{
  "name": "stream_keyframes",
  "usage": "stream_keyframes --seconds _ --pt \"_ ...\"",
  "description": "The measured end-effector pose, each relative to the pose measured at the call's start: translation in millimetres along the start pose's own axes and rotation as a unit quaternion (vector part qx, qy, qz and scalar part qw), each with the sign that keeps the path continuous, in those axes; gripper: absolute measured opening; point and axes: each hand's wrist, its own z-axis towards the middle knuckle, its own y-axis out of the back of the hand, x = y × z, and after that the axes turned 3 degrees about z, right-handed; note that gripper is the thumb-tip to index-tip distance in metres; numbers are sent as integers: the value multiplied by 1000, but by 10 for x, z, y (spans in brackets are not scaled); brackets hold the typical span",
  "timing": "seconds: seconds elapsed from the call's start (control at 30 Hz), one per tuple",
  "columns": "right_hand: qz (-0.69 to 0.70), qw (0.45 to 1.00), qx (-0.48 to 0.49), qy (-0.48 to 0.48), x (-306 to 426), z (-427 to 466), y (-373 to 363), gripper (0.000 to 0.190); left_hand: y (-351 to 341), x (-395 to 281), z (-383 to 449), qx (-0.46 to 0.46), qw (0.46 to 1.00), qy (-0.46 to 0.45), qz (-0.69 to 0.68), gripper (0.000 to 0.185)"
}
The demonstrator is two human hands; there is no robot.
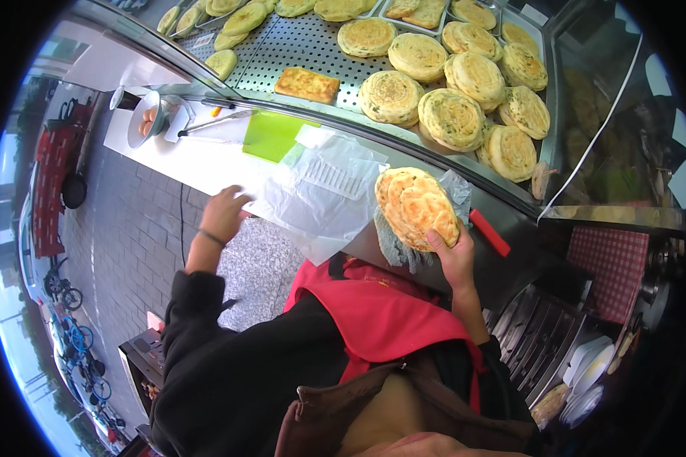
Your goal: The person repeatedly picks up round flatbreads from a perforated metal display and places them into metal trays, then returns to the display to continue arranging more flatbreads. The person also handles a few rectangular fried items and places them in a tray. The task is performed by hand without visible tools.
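Observation:
My right hand (456, 254) holds a round, browned layered flatbread (416, 208) by its lower edge, thumb on the upper face. Below the bread, a grey-green cloth (394, 243) hangs at the counter's front edge. My left hand (224, 214) is over the white counter's (206, 165) front edge, fingers bent and slightly blurred, with nothing visible in them. Between my hands a translucent plastic bag (320, 197) lies flat, partly overhanging the edge. It overlaps a bright green board (277, 134). To the right of the bread rests a red handle (489, 232); what it belongs to is unclear.
Behind the counter, a glass-sided display case holds several flatbreads (451, 119) and a rectangular fried bread (307, 85) on a perforated metal tray (308, 43). Metal tongs (214, 123) and a bowl of eggs (144, 123) stand at left. A white cord (597, 123) crosses the right glass.

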Motion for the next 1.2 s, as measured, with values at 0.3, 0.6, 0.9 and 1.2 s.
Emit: stream_keyframes --seconds 0.3,0.6,0.9,1.2 --pt "-212 943 14 258 247 -79 -134 31 -191 -484 177 118 788 178 -577 47" --pt "-479 824 -4 303 -132 129 -64 37 -583 -1269 1159 201 395 163 -882 48" --pt "-500 845 -172 82 -699 -307 591 32 -1014 31 2919 -102 473 227 -845 40" --pt "-562 793 -215 93 -872 -297 517 29 -1374 773 3600 53 846 180 -498 50"
